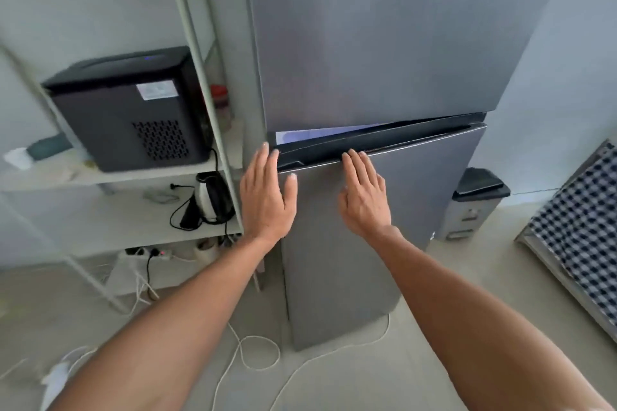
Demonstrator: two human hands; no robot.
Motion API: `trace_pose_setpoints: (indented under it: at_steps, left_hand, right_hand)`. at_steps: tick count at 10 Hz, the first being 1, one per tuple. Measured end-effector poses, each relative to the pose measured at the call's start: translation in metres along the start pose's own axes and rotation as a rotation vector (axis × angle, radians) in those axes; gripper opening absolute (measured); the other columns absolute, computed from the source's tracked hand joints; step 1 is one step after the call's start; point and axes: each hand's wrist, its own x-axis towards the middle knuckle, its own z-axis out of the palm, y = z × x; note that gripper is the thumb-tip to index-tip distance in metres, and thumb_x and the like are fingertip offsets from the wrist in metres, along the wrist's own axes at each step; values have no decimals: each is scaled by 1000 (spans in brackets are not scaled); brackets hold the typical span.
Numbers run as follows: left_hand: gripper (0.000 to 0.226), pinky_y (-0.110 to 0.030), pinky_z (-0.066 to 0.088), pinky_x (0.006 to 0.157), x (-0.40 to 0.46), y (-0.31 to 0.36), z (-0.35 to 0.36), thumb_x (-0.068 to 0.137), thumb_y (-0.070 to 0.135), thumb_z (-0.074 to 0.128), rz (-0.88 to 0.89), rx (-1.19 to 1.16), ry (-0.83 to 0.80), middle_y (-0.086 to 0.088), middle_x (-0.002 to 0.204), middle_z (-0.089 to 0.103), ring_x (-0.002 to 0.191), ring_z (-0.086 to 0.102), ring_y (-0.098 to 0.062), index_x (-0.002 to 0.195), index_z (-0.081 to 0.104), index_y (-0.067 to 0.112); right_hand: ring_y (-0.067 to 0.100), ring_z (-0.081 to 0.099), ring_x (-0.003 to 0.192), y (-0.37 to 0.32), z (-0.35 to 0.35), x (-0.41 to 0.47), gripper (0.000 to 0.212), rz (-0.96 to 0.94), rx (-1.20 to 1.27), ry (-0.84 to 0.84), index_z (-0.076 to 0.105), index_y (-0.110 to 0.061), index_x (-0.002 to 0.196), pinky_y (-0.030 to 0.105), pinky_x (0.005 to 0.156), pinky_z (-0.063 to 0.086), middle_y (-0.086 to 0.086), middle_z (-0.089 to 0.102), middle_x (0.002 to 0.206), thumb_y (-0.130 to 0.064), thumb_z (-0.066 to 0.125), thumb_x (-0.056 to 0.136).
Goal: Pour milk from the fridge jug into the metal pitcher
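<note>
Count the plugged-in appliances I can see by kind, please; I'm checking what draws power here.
Fridge: 1
Black countertop machine on the shelf: 1
Electric kettle: 1
Power strip: 1
Total: 4
Whether each is actually plugged in cannot be told.

You have a narrow lit gap (pixel 310 136) above the tall grey metal fridge's lower door (pixel 384 227), ajar at its left edge; your hands rest along that top edge. The pale metal shelf post (pixel 213 103) stands close on the left

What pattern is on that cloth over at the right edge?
The cloth has a dark navy-and-white checked pattern, seen in the head view.
</note>
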Motion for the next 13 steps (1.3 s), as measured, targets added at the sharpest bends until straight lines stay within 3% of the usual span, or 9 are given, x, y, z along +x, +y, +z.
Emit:
trace_pose_setpoints:
  at_steps: [1, 2, 3, 6, 10, 11, 12, 13]
  left_hand:
    - [62, -42, 17, 126, -2, 6, 5, 108, 40, 39, 142, 179, -199, -9, 170, 21, 158, 13, -22, 160, 31, 7]
    - [68, -40, 8, 128, 3, 11, 14, 108, 45, 29, 90, 278, -370, -6, 172, 5, 159, -1, -18, 164, 14, 9]
    - [72, -36, -1, 127, 16, 13, 18, 108, 46, 27, 23, 319, -418, -7, 172, -3, 158, -6, -18, 165, 4, 8]
    - [68, -35, -4, 127, 47, 8, 19, 110, 45, 23, -24, 299, -502, -8, 172, 2, 158, -3, -19, 164, 8, 8]
    - [62, -33, -1, 127, 50, -6, 22, 110, 40, 27, 26, 245, -444, -5, 171, 11, 158, 4, -17, 164, 17, 10]
    - [63, -35, 3, 128, 45, -8, 25, 110, 41, 30, 4, 180, -434, -4, 172, 9, 158, 3, -15, 164, 16, 12]
    - [65, -33, 9, 127, 41, -4, 18, 110, 43, 35, -33, -31, -384, 1, 172, 5, 157, 0, -10, 165, 16, 14]
    - [62, -29, 16, 124, 1, -11, 13, 109, 44, 40, -97, -232, -394, 13, 170, 10, 155, 8, -2, 164, 22, 23]
  right_hand:
    - [23, 4, 160, -1, -1, 8, 76, -25, -14, -74, 16, -10, 165, 45, 120, 26, 5, 11, 173, -12, 47, 95]
    - [20, -7, 160, -1, 0, 21, 80, -20, -13, -162, 4, -13, 166, 44, 122, 25, 1, -3, 174, -12, 44, 97]
    - [18, -13, 159, 0, -1, 34, 88, -15, -6, -227, -4, -16, 166, 48, 122, 26, -3, -11, 173, -11, 48, 95]
    - [16, -22, 156, -3, 0, 56, 94, 11, -14, -346, -12, -19, 165, 53, 119, 30, -7, -22, 171, -11, 50, 95]
    - [14, -30, 153, -6, 2, 54, 101, 16, 14, -358, -16, -22, 164, 59, 115, 30, -11, -29, 168, -6, 53, 91]
    - [16, -11, 159, -9, -6, 53, 87, 37, 138, -254, 3, -18, 166, 57, 116, 33, -7, -11, 173, -8, 52, 94]
    - [17, 37, 148, -18, -29, 42, 62, 151, 381, 49, 36, -18, 158, 45, 108, 45, -5, 30, 166, -14, 53, 99]
    - [12, 67, 98, -22, -66, 20, 38, 242, 839, 348, 58, -19, 139, 41, 84, 57, -7, 65, 129, -12, 57, 102]
